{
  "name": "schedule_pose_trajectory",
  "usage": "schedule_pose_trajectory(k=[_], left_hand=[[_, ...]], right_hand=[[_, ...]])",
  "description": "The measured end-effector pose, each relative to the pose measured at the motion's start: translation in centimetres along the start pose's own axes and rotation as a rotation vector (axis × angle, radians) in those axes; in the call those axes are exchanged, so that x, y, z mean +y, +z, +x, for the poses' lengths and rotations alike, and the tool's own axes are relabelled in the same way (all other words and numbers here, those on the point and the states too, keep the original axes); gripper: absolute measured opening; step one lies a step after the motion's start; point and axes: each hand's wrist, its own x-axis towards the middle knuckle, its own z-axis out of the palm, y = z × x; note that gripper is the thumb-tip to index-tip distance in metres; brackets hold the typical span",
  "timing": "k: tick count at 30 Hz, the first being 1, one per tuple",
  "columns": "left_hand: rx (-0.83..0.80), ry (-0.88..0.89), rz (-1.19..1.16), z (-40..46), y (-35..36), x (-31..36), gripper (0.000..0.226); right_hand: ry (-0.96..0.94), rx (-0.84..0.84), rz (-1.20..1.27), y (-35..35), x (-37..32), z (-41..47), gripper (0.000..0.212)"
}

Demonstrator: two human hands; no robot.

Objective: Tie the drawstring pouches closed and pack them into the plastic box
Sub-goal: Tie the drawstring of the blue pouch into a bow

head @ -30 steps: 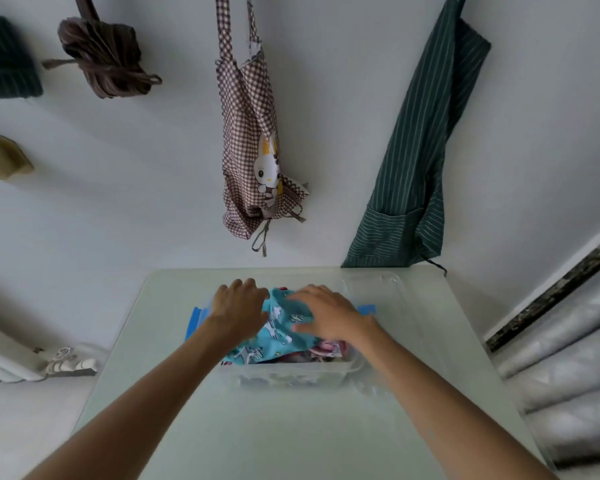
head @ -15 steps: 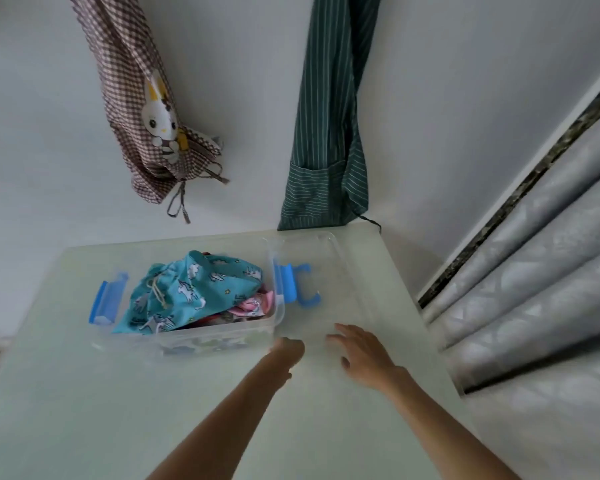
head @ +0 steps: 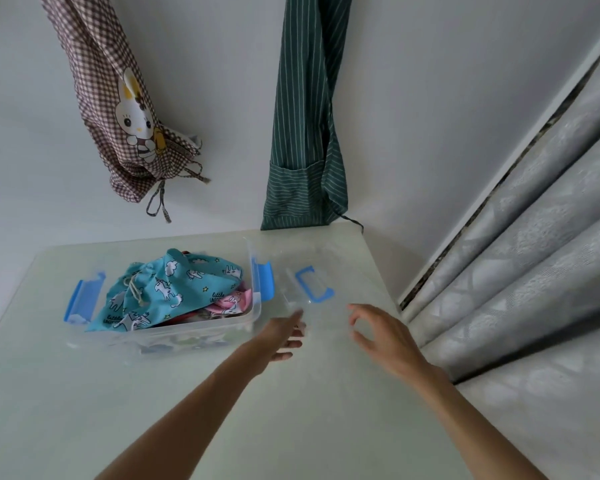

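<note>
Both hands, left point(head: 283, 336) and right point(head: 381, 332), hang loose-fingered and holding nothing by the lid point(head: 312, 282), beside the box point(head: 253, 308) of pouches point(head: 174, 289).

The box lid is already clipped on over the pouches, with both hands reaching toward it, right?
No. The head view shows the clear lid lying on the table right of the open box; the left hand and right hand do reach toward it.

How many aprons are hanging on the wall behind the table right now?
2. A brown checked apron with a cartoon rabbit hangs at upper left; a green striped apron hangs in the middle, its hem reaching the table's back edge. Others may hang out of frame.
</note>
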Motion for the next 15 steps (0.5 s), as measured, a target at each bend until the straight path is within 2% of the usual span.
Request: schedule_pose_trajectory(k=[3,7,9,11,15], left_hand=[[-0.052,0.163,-0.123,-1.4,-0.1,2.0,0.045],[0.066,0.277,-0.144,-3.1,0.0,4.4,0.036],[0.159,0.327,-0.138,-3.8,-0.7,5.3,0.049],[0.286,0.368,-0.123,-4.7,-2.1,6.2,0.065],[0.64,0.45,-0.062,-7.6,-7.5,7.6,0.085]], right_hand=[[-0.028,0.174,0.036,-4.7,-2.3,1.5,0.007],[0.008,0.389,0.224,-9.7,-6.8,3.1,0.005],[-0.013,0.484,0.321,-12.0,-9.3,3.6,0.004],[-0.028,0.556,0.479,-13.9,-11.8,4.0,0.013],[-0.016,0.642,0.902,-16.4,-15.7,5.7,0.015]])
